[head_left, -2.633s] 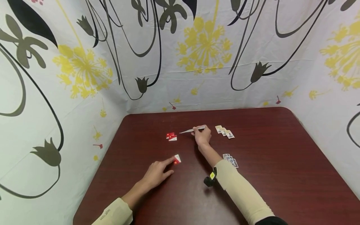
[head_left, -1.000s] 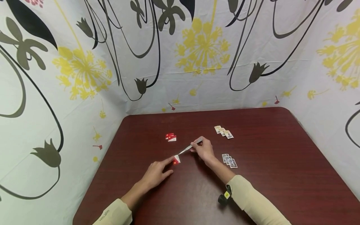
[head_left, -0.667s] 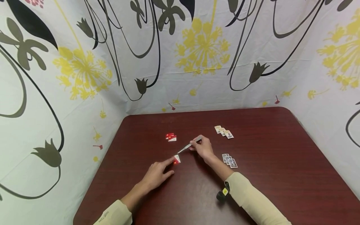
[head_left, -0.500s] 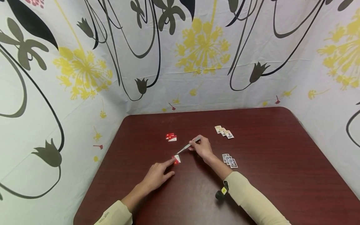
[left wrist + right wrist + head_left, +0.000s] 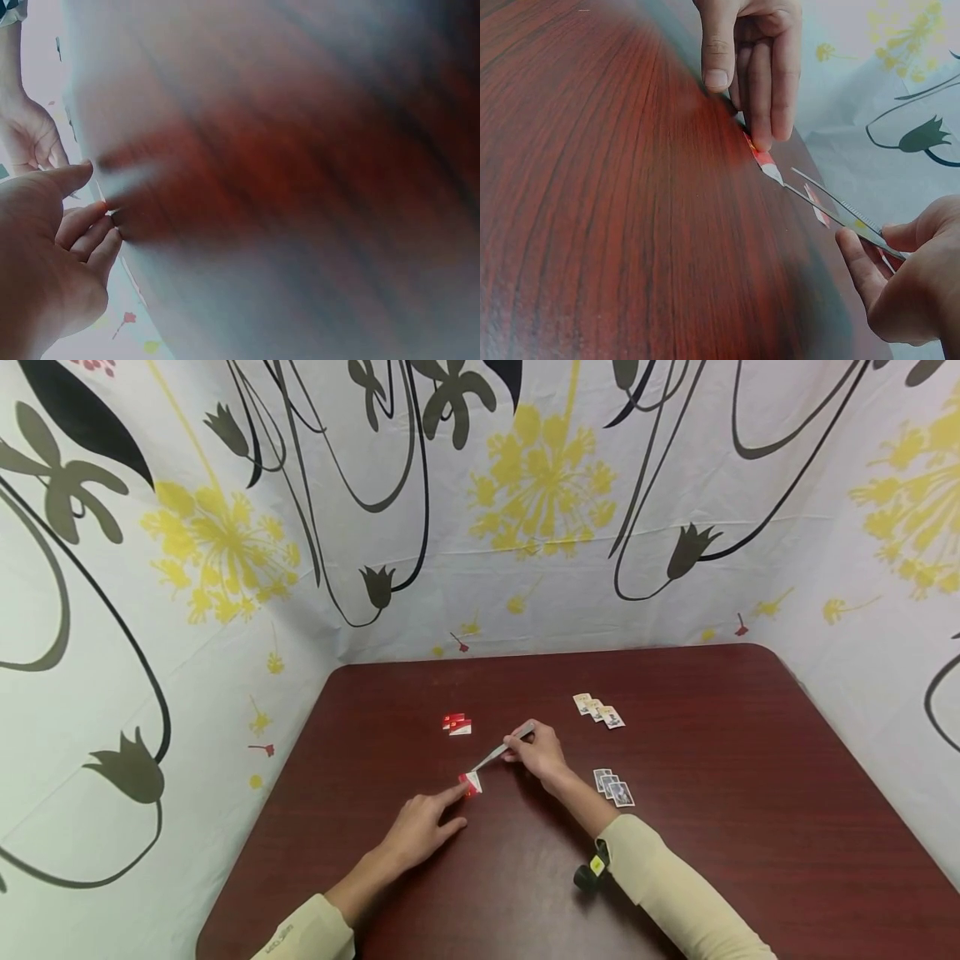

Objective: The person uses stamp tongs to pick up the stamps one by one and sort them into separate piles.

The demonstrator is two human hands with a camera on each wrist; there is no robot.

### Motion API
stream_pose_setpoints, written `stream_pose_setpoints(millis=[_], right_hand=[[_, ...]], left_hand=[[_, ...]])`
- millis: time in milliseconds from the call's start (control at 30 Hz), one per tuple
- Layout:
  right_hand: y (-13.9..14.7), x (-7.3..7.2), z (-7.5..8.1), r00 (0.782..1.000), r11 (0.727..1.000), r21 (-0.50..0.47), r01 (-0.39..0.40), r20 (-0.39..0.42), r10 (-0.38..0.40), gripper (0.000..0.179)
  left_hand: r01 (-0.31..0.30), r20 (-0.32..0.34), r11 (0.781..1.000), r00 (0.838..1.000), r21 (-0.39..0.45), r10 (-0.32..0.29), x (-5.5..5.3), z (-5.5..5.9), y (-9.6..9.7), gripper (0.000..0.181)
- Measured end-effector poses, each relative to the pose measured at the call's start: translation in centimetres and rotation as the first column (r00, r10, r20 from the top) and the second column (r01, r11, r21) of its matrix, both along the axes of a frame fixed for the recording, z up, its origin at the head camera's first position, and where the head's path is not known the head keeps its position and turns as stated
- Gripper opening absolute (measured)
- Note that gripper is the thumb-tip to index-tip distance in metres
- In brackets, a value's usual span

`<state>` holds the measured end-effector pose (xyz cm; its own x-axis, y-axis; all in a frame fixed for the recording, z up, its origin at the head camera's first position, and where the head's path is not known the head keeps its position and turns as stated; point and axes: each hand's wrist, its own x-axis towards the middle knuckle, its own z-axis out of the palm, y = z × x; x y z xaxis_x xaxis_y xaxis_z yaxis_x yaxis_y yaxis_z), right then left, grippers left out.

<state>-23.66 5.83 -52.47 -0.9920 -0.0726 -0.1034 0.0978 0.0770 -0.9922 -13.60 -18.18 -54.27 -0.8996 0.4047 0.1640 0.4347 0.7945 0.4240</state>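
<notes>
My left hand (image 5: 416, 831) reaches over the table with its index finger extended, and the fingertip presses on a small red-and-white card (image 5: 473, 783). Pinched in my right hand (image 5: 542, 755) is a pair of metal tweezers (image 5: 492, 757), angled down to the card's far edge. From the right wrist view, the prongs of the tweezers (image 5: 817, 204) stand apart, one tip at the white corner of the card (image 5: 768, 164). Whether that tip lies under or against the corner, I cannot tell. The left wrist view shows the left hand (image 5: 45, 247) from the palm side; its fingertips hide the card.
Overlapping red-and-white cards (image 5: 459, 727) lie farther back on the dark red-brown table (image 5: 675, 877). Toward the right are a row of cream cards (image 5: 597, 710) and a row of grey-and-white cards (image 5: 613, 787). A flower-patterned cloth (image 5: 465, 527) hangs behind the table.
My right hand has brought the tweezers from beside the far red cards nearer, to the card under my left finger. In the last half second both hands have hardly moved.
</notes>
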Motion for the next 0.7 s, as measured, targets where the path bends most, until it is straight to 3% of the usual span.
stream_pose_setpoints(millis=[700], right_hand=[[0.49, 0.41, -0.31, 0.999, 0.997, -0.080, -0.019, 0.036, 0.022, 0.007]], left_hand=[[-0.007, -0.004, 1.000, 1.000, 0.001, 0.007, 0.03, 0.11, 0.05, 0.056]])
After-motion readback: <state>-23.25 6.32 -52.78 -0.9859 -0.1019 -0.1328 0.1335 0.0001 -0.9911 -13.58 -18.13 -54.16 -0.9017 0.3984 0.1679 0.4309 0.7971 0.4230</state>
